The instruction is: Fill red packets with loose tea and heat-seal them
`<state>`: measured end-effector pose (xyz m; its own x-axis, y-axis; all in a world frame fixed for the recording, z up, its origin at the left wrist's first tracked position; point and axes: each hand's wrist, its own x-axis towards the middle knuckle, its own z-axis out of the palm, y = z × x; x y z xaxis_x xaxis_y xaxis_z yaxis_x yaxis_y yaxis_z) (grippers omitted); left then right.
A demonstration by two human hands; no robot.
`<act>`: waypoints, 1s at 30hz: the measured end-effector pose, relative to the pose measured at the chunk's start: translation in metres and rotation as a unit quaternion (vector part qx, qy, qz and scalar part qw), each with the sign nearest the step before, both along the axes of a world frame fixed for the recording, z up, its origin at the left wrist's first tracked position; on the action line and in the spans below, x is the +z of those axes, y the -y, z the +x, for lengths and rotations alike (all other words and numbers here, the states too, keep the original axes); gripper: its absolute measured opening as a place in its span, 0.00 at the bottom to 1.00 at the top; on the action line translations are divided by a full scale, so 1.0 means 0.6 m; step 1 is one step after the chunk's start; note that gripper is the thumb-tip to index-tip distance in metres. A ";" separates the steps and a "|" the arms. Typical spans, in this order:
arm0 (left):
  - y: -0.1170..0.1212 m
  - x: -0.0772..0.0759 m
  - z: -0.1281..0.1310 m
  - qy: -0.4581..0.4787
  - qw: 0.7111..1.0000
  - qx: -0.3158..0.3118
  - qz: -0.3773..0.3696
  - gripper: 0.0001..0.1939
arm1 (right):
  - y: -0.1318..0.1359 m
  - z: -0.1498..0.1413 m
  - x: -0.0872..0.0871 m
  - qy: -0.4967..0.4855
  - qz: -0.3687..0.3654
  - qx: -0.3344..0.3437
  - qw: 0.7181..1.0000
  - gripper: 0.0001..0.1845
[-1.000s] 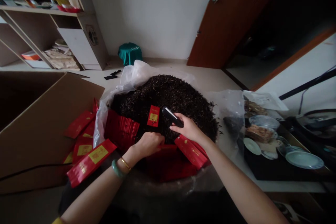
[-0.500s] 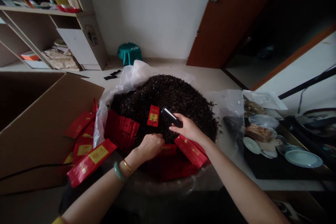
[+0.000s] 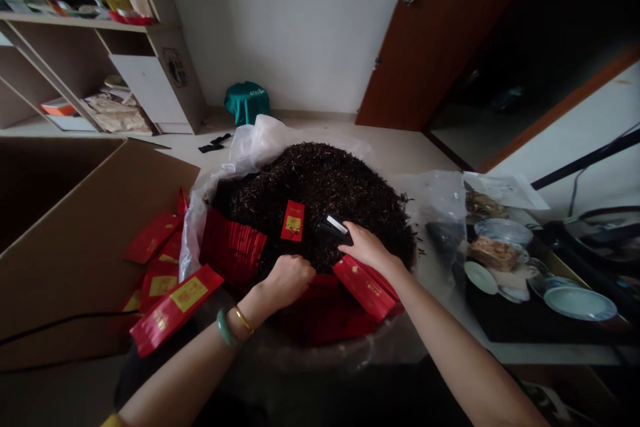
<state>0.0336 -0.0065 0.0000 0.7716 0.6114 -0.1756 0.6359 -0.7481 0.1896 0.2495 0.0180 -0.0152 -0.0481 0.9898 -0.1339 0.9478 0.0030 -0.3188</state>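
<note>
A big heap of dark loose tea leaves (image 3: 325, 173) fills a round container lined with clear plastic (image 3: 190, 240). Resting over the heap, my right hand (image 3: 367, 245) has its fingers at the end of a small black handheld device with a white strip (image 3: 336, 225). My left hand (image 3: 289, 280), wearing bracelets at the wrist, is closed in a fist above red packets; anything inside its fingers is hidden. A small red packet with a gold label (image 3: 293, 221) lies on the leaves between the hands. Beside my right wrist lies a longer red packet (image 3: 365, 287).
A row of red packets (image 3: 233, 248) stands in the left of the container. More packets (image 3: 175, 307) lie outside it, by a large cardboard box (image 3: 90, 233). On the right, a black tray (image 3: 493, 320) bears dishes (image 3: 580, 303). A teal-covered bin (image 3: 247, 102) stands by the wall.
My right hand has moved slightly right and down, lowering the black device toward the leaves and turning it. My left fist stays nearly in place.
</note>
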 end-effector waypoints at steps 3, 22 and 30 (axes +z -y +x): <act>0.003 0.003 0.002 0.014 1.000 -0.007 -0.005 0.07 | 0.002 0.000 -0.005 0.019 -0.021 0.018 0.999 0.26; -0.027 -0.002 0.005 0.622 0.520 0.422 -0.406 0.17 | 0.018 -0.057 0.042 -0.371 -0.016 -0.047 0.927 0.13; -0.055 0.031 -0.037 0.644 0.607 0.376 -0.275 0.26 | 0.020 -0.036 0.067 -0.347 0.027 -0.001 0.937 0.08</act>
<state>0.0114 0.0268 0.0184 0.0244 0.9978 -0.0609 -0.1825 0.0644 0.9811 0.2277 0.0062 0.0250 -0.1028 0.9945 -0.0208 0.5122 0.0351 -0.8581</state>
